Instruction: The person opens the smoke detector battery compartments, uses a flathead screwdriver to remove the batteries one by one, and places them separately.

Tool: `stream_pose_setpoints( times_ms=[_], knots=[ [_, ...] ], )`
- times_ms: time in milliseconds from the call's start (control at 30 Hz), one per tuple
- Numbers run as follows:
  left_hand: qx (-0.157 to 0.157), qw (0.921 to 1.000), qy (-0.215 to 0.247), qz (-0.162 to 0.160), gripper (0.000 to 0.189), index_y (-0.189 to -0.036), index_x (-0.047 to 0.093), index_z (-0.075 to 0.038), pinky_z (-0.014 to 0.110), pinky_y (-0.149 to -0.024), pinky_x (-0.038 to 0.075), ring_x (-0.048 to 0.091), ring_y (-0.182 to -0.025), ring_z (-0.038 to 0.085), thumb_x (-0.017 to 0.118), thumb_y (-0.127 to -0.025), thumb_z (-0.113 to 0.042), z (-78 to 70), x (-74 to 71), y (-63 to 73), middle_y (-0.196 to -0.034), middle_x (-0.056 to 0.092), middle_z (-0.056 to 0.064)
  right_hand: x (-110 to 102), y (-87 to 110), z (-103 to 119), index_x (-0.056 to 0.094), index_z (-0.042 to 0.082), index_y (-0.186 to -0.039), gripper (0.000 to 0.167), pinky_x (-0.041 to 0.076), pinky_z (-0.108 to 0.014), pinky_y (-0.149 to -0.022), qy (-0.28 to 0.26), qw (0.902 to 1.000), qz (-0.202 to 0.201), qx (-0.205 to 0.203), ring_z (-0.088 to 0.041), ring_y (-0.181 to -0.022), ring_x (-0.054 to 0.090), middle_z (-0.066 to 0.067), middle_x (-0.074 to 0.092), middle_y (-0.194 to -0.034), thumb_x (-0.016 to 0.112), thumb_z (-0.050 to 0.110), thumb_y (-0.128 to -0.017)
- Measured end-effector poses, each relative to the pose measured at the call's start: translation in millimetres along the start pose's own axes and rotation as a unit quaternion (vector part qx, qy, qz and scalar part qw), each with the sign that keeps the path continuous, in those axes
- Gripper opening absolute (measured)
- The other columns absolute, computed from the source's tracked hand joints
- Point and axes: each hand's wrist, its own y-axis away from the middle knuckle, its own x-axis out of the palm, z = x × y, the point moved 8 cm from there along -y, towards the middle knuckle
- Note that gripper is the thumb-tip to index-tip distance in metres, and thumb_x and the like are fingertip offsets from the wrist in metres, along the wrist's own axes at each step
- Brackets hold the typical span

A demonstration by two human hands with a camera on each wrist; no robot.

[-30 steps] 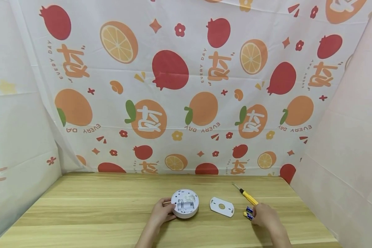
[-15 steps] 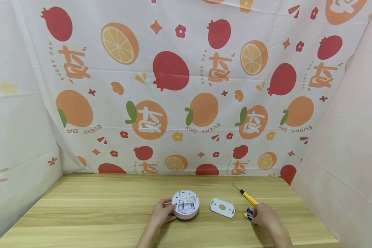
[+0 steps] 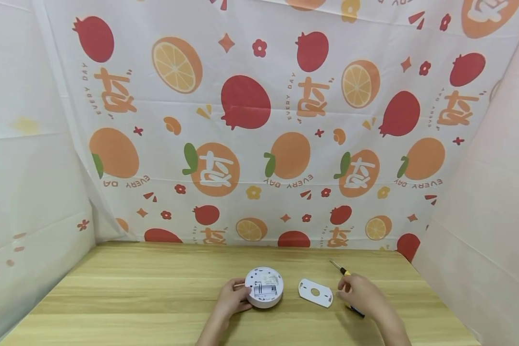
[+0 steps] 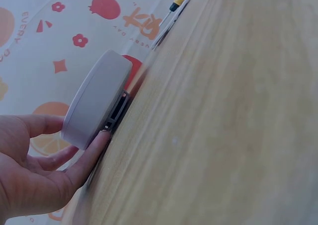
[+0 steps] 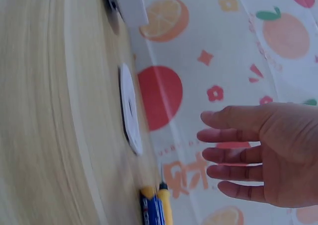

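Observation:
My left hand (image 3: 233, 300) grips the left rim of a round white smoke detector (image 3: 264, 300), which has an open battery compartment facing up in the head view. The left wrist view shows my left hand (image 4: 44, 170) with its thumb and fingers around the edge of the smoke detector (image 4: 94, 101). My right hand (image 3: 362, 294) hovers over the table with nothing in it. In the right wrist view, the fingers of my right hand (image 5: 268, 158) are loosely extended. Blue and yellow batteries (image 5: 150, 210) lie below it, partly covered by the hand in the head view.
A white oblong mounting plate (image 3: 315, 293) with a centre hole lies flat between the hands. The yellow-handled screwdriver (image 3: 340, 269) lies beyond my right hand, its handle mostly hidden. A fruit-print cloth (image 3: 259, 144) hangs at the table's back edge.
My right hand has lifted off the batteries and shifted slightly left and away from me, its fingers now apart. My left hand still holds the smoke detector. The head view has shifted slightly.

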Motion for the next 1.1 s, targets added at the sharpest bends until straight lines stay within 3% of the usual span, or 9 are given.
stream_pose_setpoints(
  times_ms=[267,433,600,967,1100],
  knots=[
    [-0.004,1.0000,0.000,0.004,0.046,-0.121,0.034,0.021,0.033,-0.066,0.056,0.059,-0.078,0.021,0.051,-0.084,0.002,1.9,1.1,-1.2,-0.105,0.054,0.027,19,-19.4,29,0.062,0.008,-0.084,0.014,0.042,-0.035,-0.056,-0.006,0.9953,0.044,-0.087,-0.018,-0.068,0.048,0.000,0.054,-0.077,0.072,0.016,-0.077],
    [-0.004,1.0000,0.003,0.007,0.045,-0.121,0.033,0.022,0.033,-0.066,0.056,0.058,-0.079,0.021,0.051,-0.085,0.002,1.5,-0.5,-2.2,-0.107,0.052,0.029,37,-33.1,30,0.063,-0.003,-0.098,0.035,0.048,-0.043,-0.072,0.035,0.9932,0.069,-0.087,-0.028,-0.086,0.053,-0.012,0.056,-0.094,0.076,0.017,-0.073],
    [-0.006,0.9999,0.005,0.008,0.046,-0.121,0.033,0.022,0.033,-0.066,0.056,0.058,-0.080,0.021,0.051,-0.085,0.002,0.4,-0.7,-2.4,-0.107,0.052,0.029,47,-37.9,29,0.062,-0.007,-0.101,0.049,0.047,-0.046,-0.081,0.094,0.9889,0.066,-0.095,-0.035,-0.095,0.051,-0.017,0.055,-0.099,0.081,0.022,-0.066],
    [-0.004,1.0000,0.006,0.004,0.046,-0.121,0.033,0.022,0.034,-0.067,0.056,0.059,-0.080,0.022,0.052,-0.084,0.002,-0.6,-0.3,-1.1,-0.108,0.053,0.031,58,-38.4,29,0.063,-0.002,-0.102,0.049,0.049,-0.040,-0.067,0.112,0.9839,0.089,-0.106,-0.022,-0.080,0.053,-0.008,0.055,-0.096,0.077,0.033,-0.070],
    [-0.005,1.0000,0.006,0.005,0.046,-0.121,0.033,0.022,0.034,-0.067,0.056,0.059,-0.080,0.021,0.051,-0.085,0.002,0.5,-0.4,-1.8,-0.108,0.052,0.031,59,-34.7,34,0.062,0.005,-0.083,0.030,0.045,-0.032,-0.056,0.119,0.9804,0.081,-0.134,-0.015,-0.070,0.047,-0.005,0.054,-0.089,0.075,0.029,-0.073]
  ],
)
